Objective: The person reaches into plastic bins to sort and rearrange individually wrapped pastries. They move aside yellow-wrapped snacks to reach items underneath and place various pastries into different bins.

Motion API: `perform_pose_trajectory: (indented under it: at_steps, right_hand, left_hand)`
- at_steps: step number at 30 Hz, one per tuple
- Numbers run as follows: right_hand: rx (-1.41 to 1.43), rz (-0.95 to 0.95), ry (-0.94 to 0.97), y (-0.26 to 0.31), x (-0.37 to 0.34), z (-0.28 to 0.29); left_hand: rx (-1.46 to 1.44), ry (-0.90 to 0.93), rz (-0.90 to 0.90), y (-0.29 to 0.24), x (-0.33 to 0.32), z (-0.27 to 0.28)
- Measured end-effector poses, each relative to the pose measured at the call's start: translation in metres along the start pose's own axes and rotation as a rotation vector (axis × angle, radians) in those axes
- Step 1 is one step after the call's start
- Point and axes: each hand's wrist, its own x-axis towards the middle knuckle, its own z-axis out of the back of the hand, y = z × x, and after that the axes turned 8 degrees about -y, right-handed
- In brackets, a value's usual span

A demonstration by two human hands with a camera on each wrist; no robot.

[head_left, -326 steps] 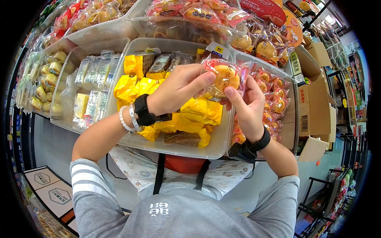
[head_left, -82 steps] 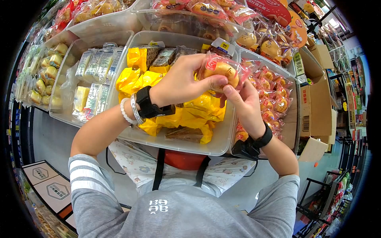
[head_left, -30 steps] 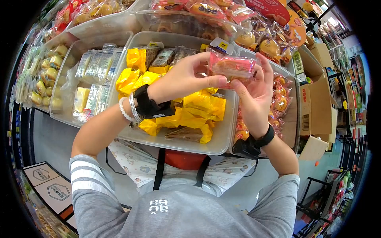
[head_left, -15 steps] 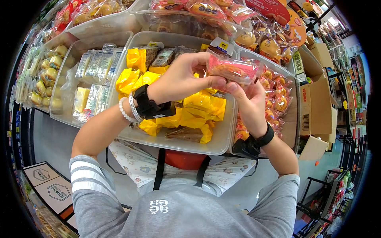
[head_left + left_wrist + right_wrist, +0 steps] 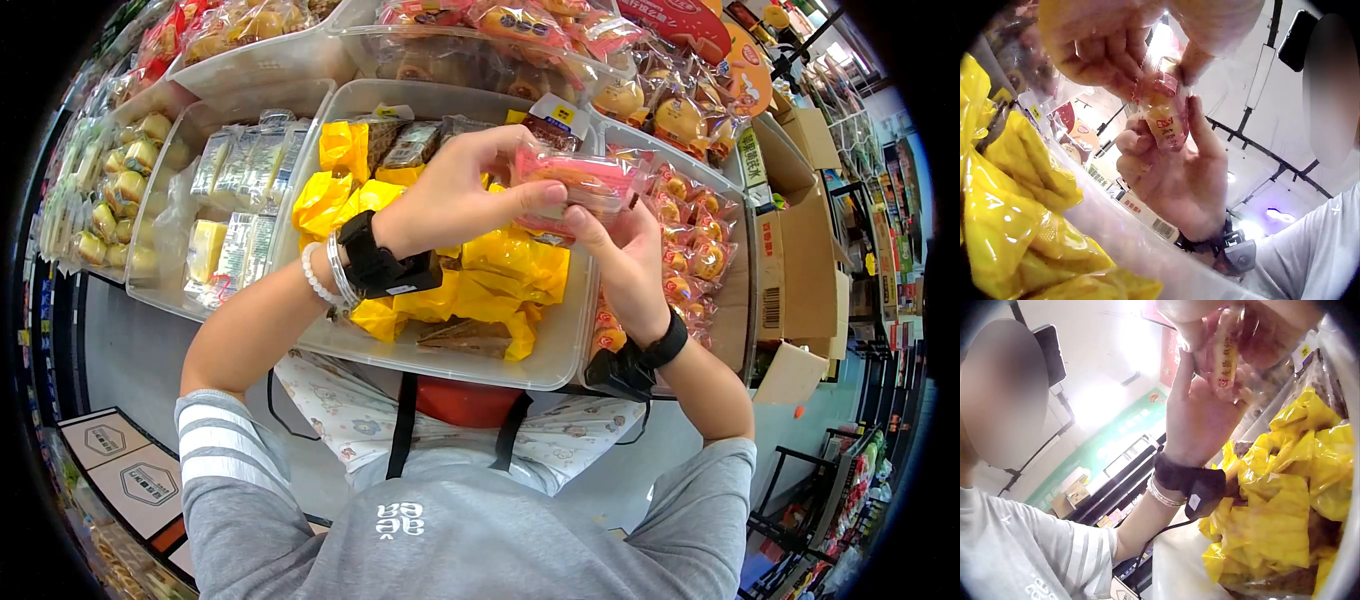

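A pastry in a clear and pink wrapper [image 5: 585, 183] is raised above the bins, its narrow side turned up toward the head camera. My left hand [image 5: 465, 195] grips its left end, thumb along the near edge. On the other end my right hand [image 5: 630, 265] pinches, with its thumb in front and fingers mostly hidden behind the wrapper. Red printing shows on the wrapper [image 5: 1169, 122] in the left wrist view. Below the hands lie yellow packets [image 5: 500, 285] in a translucent plastic bin [image 5: 450, 372].
To the right, a bin holds rows of small wrapped pastries [image 5: 705, 260]. White-wrapped packets [image 5: 240, 165] fill a bin on the left. Behind stand raised bins with bagged buns [image 5: 680, 122]. Open cardboard boxes [image 5: 795, 270] stand at the far right.
The pastry's printed round face showed earlier; it has since been turned onto its side. Over the last second my right fingers, spread before, have closed in on the wrapper, which has shifted slightly left.
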Motion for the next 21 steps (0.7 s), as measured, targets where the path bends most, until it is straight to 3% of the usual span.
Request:
perform_pose_trajectory:
  at_steps: [4, 11, 21]
  right_hand:
    - [0.032, 0.005, 0.018, -0.002, 0.000, 0.000]
    - [0.056, -0.103, -0.033, 0.007, -0.003, -0.002]
    - [-0.080, 0.024, -0.117, -0.001, -0.003, 0.005]
  left_hand:
    - [0.096, -0.070, -0.168, 0.002, 0.002, -0.001]
    - [0.091, 0.020, -0.081, -0.003, 0.000, -0.002]
    - [0.034, 0.076, -0.053, 0.006, -0.004, -0.010]
